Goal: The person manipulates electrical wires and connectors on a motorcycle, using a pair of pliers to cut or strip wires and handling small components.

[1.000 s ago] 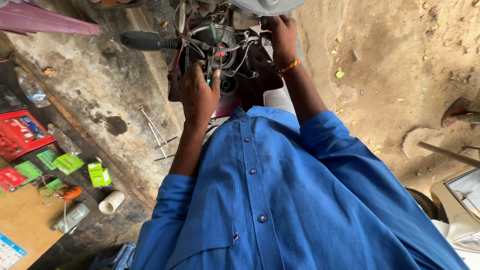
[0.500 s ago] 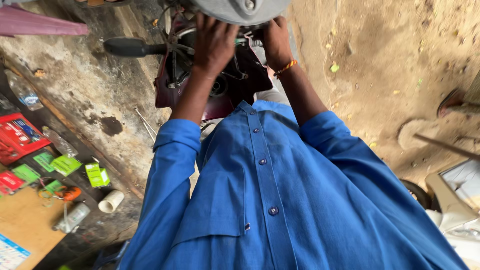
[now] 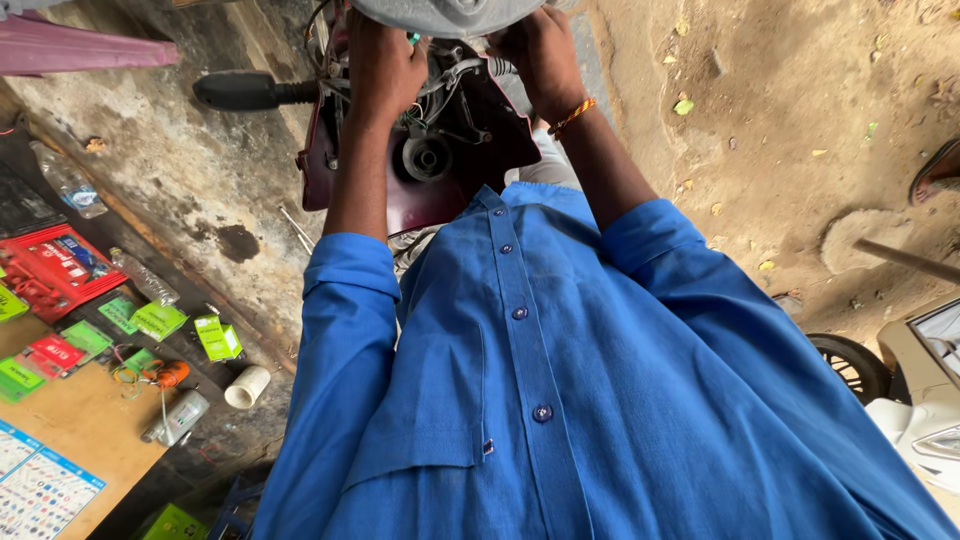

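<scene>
A maroon scooter front (image 3: pixel 340 150) stands open before me, its wiring and a round black part (image 3: pixel 428 158) exposed. A grey cover panel (image 3: pixel 445 12) sits over it at the top edge. My left hand (image 3: pixel 385 62) grips the panel's left underside, above the wires. On the panel's right side my right hand (image 3: pixel 540 50), with an orange thread band at the wrist, holds on. The black handlebar grip (image 3: pixel 240 90) sticks out to the left. My blue shirt fills the lower view.
Left on the ground lie a red box (image 3: pixel 55 268), green packets (image 3: pixel 160 320), plastic bottles (image 3: pixel 68 180), a white roll (image 3: pixel 247 386) and an orange tool (image 3: pixel 168 374) by a wooden board (image 3: pixel 70 430). A white vehicle (image 3: pixel 925 400) and a tyre (image 3: pixel 850 365) stand right.
My left hand left the wiring and rose to the grey cover panel. The panel now sits lower over the scooter front, with both hands on it.
</scene>
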